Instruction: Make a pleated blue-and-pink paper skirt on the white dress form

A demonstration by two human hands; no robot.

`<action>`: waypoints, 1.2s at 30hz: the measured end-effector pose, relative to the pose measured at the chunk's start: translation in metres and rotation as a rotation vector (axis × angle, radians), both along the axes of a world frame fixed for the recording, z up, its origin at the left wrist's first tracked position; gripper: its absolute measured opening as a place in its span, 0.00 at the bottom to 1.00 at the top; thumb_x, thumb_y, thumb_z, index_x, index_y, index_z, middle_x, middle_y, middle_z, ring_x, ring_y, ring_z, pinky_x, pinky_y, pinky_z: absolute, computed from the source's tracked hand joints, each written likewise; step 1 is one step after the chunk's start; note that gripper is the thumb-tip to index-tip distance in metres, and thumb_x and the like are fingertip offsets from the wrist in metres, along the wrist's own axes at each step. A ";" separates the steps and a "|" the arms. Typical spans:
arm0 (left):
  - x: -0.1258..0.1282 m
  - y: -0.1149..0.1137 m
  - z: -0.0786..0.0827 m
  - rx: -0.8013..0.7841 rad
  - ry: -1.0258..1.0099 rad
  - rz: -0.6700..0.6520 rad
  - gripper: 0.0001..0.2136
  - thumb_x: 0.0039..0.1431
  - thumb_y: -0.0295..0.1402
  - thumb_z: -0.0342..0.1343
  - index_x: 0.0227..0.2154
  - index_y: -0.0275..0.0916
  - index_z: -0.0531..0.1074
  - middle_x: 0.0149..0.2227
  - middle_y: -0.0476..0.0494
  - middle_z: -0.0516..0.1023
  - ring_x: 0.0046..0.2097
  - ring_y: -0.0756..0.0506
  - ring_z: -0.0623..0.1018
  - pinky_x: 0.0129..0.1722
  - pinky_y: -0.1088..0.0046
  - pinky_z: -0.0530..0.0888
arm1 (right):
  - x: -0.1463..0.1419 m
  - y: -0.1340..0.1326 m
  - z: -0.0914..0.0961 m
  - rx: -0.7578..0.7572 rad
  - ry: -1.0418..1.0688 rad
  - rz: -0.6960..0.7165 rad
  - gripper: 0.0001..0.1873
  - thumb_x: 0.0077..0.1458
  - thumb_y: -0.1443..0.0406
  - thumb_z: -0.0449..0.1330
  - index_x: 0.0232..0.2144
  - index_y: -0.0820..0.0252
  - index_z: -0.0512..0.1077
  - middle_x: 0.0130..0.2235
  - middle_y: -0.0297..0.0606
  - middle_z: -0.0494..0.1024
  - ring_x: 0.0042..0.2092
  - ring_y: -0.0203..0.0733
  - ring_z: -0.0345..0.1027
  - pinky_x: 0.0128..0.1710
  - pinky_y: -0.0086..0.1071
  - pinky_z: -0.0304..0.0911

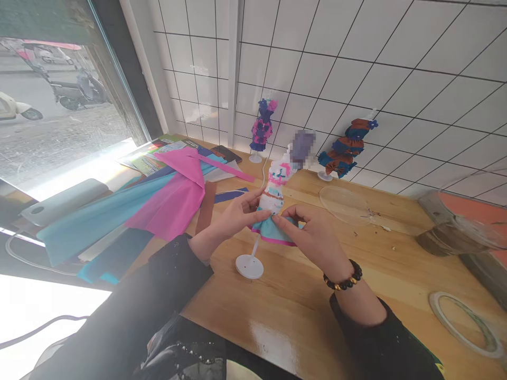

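Observation:
A small white doll mannequin (276,186) on a thin rod and round white base (249,266) leans over the wooden table (301,301). It wears a blue paper skirt (273,232) with a pink hem. My left hand (234,214) is closed round the mannequin's waist from the left, thumb and fingers pinching it. My right hand (312,232), with a dark bead bracelet (344,279) at the wrist, pinches the skirt's upper edge from the right.
Blue and pink paper sheets (158,203) lie at the left. Two dressed mannequins, a purple-pink one (261,126) and a blue-brown one (346,148), stand by the tiled wall. A clear round lid (344,206), a tape ring (463,322) and a large tape roll (447,232) lie to the right.

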State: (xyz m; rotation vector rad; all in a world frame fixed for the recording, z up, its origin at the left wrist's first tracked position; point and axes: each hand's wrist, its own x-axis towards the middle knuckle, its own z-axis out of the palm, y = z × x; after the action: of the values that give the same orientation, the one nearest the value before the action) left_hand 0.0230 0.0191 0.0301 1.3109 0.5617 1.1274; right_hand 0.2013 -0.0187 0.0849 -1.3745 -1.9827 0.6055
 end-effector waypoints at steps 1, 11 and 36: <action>0.000 0.000 0.000 0.005 -0.013 -0.021 0.29 0.50 0.37 0.61 0.56 0.40 0.62 0.51 0.38 0.72 0.49 0.40 0.72 0.41 0.70 0.70 | -0.001 -0.001 -0.001 0.033 -0.014 -0.008 0.15 0.53 0.56 0.57 0.24 0.60 0.70 0.24 0.33 0.73 0.26 0.34 0.61 0.24 0.28 0.55; 0.000 0.000 -0.001 0.002 0.018 -0.021 0.32 0.47 0.32 0.64 0.56 0.40 0.60 0.50 0.38 0.72 0.48 0.41 0.72 0.38 0.73 0.70 | -0.004 -0.001 -0.004 0.081 -0.011 -0.024 0.12 0.53 0.58 0.56 0.27 0.60 0.72 0.27 0.36 0.75 0.28 0.36 0.64 0.27 0.30 0.57; -0.001 0.003 -0.003 -0.009 -0.024 -0.056 0.32 0.47 0.33 0.63 0.57 0.40 0.60 0.53 0.37 0.69 0.50 0.41 0.71 0.40 0.72 0.70 | 0.000 -0.002 0.002 -0.076 0.083 0.101 0.12 0.55 0.59 0.55 0.33 0.59 0.74 0.26 0.33 0.73 0.23 0.31 0.58 0.21 0.27 0.54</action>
State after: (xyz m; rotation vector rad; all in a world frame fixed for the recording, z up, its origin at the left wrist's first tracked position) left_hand 0.0220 0.0220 0.0270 1.2959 0.5089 1.0918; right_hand 0.2012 -0.0207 0.0864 -1.2776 -1.9895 0.7787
